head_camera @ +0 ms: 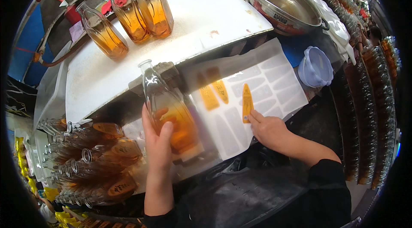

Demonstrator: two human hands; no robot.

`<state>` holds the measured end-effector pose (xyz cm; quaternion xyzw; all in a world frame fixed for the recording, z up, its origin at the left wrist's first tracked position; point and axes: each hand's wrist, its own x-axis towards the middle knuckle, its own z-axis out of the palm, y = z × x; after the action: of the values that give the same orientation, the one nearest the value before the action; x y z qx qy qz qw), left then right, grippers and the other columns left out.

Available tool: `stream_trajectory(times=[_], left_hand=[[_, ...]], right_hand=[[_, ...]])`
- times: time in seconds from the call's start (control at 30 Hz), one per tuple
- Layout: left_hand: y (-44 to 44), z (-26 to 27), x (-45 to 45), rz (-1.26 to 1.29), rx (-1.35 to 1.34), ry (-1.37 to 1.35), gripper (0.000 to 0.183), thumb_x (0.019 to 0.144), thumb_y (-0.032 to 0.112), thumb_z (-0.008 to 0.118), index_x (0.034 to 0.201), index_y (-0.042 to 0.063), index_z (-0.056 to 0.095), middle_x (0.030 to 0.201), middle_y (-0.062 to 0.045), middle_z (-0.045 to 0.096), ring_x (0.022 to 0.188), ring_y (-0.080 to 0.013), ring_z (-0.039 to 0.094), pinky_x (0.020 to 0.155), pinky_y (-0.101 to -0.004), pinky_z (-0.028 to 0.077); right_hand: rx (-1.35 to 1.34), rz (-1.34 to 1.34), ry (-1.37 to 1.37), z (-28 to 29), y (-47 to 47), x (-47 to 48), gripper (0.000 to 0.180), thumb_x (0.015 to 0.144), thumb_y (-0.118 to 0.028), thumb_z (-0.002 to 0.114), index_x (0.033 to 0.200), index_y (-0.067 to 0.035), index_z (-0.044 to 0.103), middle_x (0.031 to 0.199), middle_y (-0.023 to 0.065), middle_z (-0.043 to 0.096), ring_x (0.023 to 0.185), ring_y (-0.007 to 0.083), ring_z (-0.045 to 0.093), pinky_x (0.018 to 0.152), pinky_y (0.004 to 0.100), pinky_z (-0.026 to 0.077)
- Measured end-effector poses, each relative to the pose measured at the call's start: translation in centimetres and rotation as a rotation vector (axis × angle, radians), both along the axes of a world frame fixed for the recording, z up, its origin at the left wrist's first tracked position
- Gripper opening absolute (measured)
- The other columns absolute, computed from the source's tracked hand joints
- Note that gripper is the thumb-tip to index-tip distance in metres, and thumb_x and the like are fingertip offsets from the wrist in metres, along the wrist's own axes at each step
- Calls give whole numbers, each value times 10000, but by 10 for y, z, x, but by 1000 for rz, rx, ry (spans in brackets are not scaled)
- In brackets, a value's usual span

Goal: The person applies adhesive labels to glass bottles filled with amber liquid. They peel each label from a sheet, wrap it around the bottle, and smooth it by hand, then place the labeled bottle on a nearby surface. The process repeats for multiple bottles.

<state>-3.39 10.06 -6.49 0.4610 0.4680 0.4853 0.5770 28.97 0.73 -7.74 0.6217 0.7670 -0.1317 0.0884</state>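
My left hand (159, 141) is wrapped around a clear glass bottle (180, 118) with an amber tint toward its base. The bottle leans, its open neck pointing up and left. Between the fingertips of my right hand (268, 131) is a long, pointed orange label (247, 102) bearing writing, gripped by its lower end. Beneath it lies a white label backing sheet (231, 134) with rows of blank label outlines. Two orange labels (214, 94) are still on that sheet, between the bottle and my right hand.
Three amber-tinted bottles (130, 19) stand on a white board (199, 12) ahead. Labelled bottles (119, 157) lie stacked at left. A metal pan (286, 6) and a pale blue plastic bucket (315, 67) are at right, before long rows of bottles (370, 115). A person (373, 35) is at far right.
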Motion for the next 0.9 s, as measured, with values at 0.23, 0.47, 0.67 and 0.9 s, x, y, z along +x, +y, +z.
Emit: stream_trajectory(times=[0.23,0.47,0.67,0.9], left_hand=[[-9,-7,-5,18,-74,-27,742,1059,222,577,1698,119,215,1482,-178,497,1210,-255,613,1035,-393,530],[-8,-19,-7,-3,85,104,724,1098,214,546,1704,90,169,1545,-189,432,1262,-260,571,1093,-398,489],[-12,-12,-4,-29,-13,-67,817,1045,191,604,1708,89,139,1574,-195,411,1352,-278,525,1156,-416,442],[-9,2,0,64,180,80,824,1012,160,618,1690,47,163,1616,-190,363,1516,-317,366,1232,-434,337]], right_hand=[[174,109,168,-12,-30,-8,641,922,-403,760,1395,2,606,1503,189,577,739,282,737,677,391,597],[375,234,348,-9,-55,-4,302,915,-188,769,1178,-41,750,1137,124,756,711,293,737,631,386,585],[-214,-509,877,70,40,-29,203,980,-168,698,1023,-3,808,759,73,762,674,103,679,624,294,547],[619,401,727,129,94,-117,133,861,-29,711,993,-22,704,842,107,722,622,222,713,536,343,561]])
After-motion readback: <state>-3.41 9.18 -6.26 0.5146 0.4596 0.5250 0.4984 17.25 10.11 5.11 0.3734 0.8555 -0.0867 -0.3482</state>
